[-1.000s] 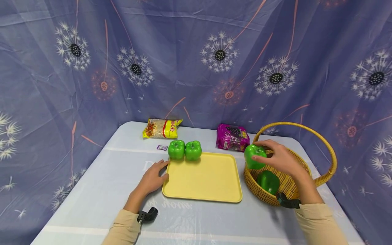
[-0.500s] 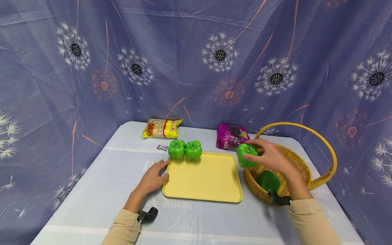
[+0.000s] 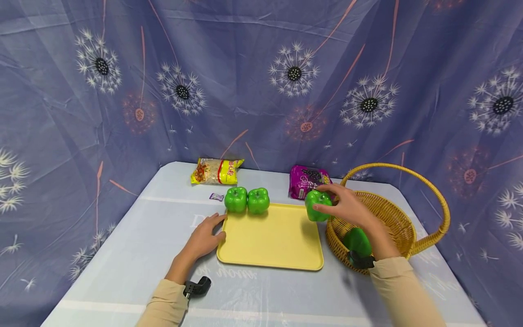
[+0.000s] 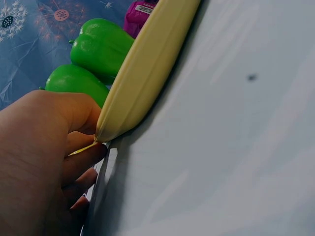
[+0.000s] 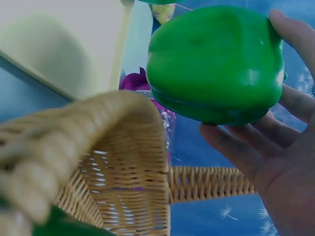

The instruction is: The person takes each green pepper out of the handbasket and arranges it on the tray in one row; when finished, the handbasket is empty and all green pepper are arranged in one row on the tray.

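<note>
In the head view, the yellow tray (image 3: 269,240) is set at the centre of the frame, its rim bounded on the right by the wicker basket (image 3: 392,213). A bare stretch of tray floor is seen below and to the left of the right hand (image 3: 347,210). The table (image 3: 122,254) is bordered along its far edge by a patterned curtain (image 3: 229,81).

A green pepper (image 3: 316,206) is grasped between the thumb and fingers of the right hand and is held above the tray's upper right corner, where its shadow is cast. The left hand (image 3: 204,236) is laid at the tray's left edge, relaxed, its fingertips touching the rim.

Two peppers (image 3: 247,201) are placed side by side at the tray's upper left corner. A purple packet (image 3: 304,179) is partly hidden behind the right hand; a yellow packet (image 3: 215,171) and a small sachet (image 3: 216,196) are seen at upper left. A darker pepper (image 3: 356,240) is contained in the basket, partly covered by the right wrist device (image 3: 361,260). The right side is spanned by the arched handle (image 3: 445,218).
</note>
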Available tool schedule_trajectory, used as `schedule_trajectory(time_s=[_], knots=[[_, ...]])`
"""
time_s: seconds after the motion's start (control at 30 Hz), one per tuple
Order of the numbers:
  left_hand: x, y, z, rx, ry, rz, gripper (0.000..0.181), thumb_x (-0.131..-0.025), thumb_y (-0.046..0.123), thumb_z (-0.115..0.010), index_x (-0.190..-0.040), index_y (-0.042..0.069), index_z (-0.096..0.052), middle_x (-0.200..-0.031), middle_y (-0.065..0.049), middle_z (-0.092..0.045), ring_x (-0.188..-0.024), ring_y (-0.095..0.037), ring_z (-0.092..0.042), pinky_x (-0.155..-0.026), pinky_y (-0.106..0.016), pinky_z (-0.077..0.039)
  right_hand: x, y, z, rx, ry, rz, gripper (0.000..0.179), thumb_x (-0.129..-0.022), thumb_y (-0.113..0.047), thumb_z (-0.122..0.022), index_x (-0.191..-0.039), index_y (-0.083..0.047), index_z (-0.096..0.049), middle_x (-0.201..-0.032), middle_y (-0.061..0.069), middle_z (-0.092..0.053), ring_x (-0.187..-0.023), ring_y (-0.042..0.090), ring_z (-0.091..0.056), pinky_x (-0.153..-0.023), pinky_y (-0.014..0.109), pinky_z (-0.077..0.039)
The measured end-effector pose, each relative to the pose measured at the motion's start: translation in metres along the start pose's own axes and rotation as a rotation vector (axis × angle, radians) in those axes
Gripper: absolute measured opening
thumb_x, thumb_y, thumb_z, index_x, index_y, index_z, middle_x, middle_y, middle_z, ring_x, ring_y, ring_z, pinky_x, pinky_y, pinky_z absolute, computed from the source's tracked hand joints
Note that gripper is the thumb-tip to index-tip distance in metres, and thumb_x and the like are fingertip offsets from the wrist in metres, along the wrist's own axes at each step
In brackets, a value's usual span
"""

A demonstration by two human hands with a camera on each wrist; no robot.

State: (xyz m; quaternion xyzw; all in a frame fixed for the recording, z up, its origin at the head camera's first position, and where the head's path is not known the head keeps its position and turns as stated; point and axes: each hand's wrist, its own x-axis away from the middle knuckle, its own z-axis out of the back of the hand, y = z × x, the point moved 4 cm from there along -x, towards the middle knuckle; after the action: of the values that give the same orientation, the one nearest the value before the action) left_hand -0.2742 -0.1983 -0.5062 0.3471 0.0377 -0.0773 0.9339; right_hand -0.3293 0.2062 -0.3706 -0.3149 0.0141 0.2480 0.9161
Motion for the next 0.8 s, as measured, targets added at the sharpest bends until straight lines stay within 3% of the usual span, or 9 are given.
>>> schedule_trajectory(time_s=[0.37, 0.63, 0.8], knots=[[0.001, -0.001, 0.001, 0.0, 0.005, 0.003, 0.055, -0.087, 0.023, -0.06, -0.14, 0.014, -0.052, -0.147, -0.018, -0.04, -0.135, -0.043, -0.031, -0.108, -0.058, -0.026, -0.021, -0.001, -0.02, -0.026, -0.012, -0.004, 0.064, -0.078, -0.054, -0.072, -0.131, -0.021, -0.058, -0.119, 0.001, -0.057, -0.093, 0.02, -0.056, -0.075, 0.038, -0.051], [0.001, 0.001, 0.001, 0.004, -0.005, -0.001, 0.055, -0.087, 0.023, -0.06, -0.141, 0.014, -0.052, -0.147, -0.018, -0.04, -0.135, -0.043, -0.03, -0.108, -0.059, -0.026, -0.034, -0.003, -0.035, -0.01, -0.024, -0.015, 0.067, -0.077, -0.054, -0.073, -0.13, -0.016, -0.059, -0.126, 0.004, -0.057, -0.109, 0.023, -0.055, -0.091, 0.046, -0.047], [0.001, 0.002, 0.001, 0.004, 0.004, -0.006, 0.055, -0.087, 0.022, -0.06, -0.14, 0.013, -0.052, -0.147, -0.019, -0.04, -0.135, -0.044, -0.03, -0.107, -0.059, -0.026, -0.042, -0.004, -0.046, -0.003, -0.028, -0.018, 0.068, -0.078, -0.054, -0.073, -0.133, -0.015, -0.058, -0.131, 0.006, -0.055, -0.115, 0.026, -0.053, -0.094, 0.046, -0.046]])
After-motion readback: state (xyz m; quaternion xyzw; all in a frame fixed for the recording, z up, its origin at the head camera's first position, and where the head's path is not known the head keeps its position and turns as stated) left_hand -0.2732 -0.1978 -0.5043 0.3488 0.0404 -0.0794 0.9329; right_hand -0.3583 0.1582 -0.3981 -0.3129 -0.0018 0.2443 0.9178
